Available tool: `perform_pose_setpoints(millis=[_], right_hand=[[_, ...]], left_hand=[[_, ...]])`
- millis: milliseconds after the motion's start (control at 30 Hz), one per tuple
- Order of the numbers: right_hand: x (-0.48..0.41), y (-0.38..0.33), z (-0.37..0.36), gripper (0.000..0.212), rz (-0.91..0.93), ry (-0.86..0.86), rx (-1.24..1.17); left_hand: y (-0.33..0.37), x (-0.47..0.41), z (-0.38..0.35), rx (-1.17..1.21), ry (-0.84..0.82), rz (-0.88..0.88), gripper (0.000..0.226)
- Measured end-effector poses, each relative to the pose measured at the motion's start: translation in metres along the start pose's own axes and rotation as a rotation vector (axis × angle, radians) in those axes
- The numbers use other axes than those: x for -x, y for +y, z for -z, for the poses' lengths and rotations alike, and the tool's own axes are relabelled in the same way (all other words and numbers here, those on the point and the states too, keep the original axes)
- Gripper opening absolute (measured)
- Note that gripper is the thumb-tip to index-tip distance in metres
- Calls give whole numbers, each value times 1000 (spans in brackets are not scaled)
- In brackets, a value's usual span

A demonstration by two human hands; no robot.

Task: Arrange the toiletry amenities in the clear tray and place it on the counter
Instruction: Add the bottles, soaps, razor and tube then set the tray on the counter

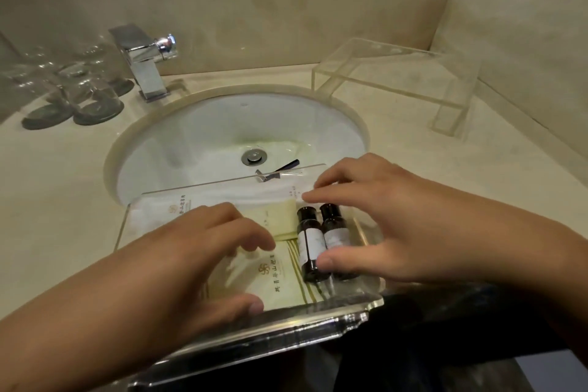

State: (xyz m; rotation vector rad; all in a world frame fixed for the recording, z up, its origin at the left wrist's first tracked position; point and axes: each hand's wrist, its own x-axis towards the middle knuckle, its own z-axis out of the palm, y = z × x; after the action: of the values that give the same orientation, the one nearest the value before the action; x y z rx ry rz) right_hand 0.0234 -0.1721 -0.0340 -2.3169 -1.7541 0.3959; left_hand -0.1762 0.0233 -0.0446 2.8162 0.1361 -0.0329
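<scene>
A clear acrylic tray (229, 183) rests across the front of the sink. Inside lie pale green amenity packets (280, 277), white packets (178, 205) at the back, a wrapped dark comb (280, 170) and two dark brown bottles (310, 239) side by side on the right. My left hand (191, 261) is spread over the green packets, thumb at the tray's near wall. My right hand (375, 219) arches over the bottles, its thumb touching their lower ends and its fingertips on a white packet behind them.
A clear acrylic riser stand (394, 79) stands on the beige counter at the back right. A chrome faucet (146, 64) sits behind the white sink (203, 134). Several upturned glasses (79, 95) on dark coasters stand at the left. Walls close in behind and on the right.
</scene>
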Motion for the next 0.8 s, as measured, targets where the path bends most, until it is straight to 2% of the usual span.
perform_pose_setpoints(millis=[67, 167, 233, 400, 800], right_hand=[[-2, -10, -5, 85, 20, -35, 67], [-7, -17, -13, 77, 52, -34, 149], [-9, -16, -12, 69, 53, -55, 131], [-3, -9, -4, 73, 85, -131, 17], [-5, -12, -11, 67, 82, -100, 6]], left_hand=[[-2, 4, -6, 1, 6, -15, 47], [-4, 7, -14, 35, 21, -34, 43], [-7, 8, -17, 65, 31, -31, 41], [-11, 10, -25, 125, 52, -41, 39], [-18, 10, -31, 147, 101, -93, 36]])
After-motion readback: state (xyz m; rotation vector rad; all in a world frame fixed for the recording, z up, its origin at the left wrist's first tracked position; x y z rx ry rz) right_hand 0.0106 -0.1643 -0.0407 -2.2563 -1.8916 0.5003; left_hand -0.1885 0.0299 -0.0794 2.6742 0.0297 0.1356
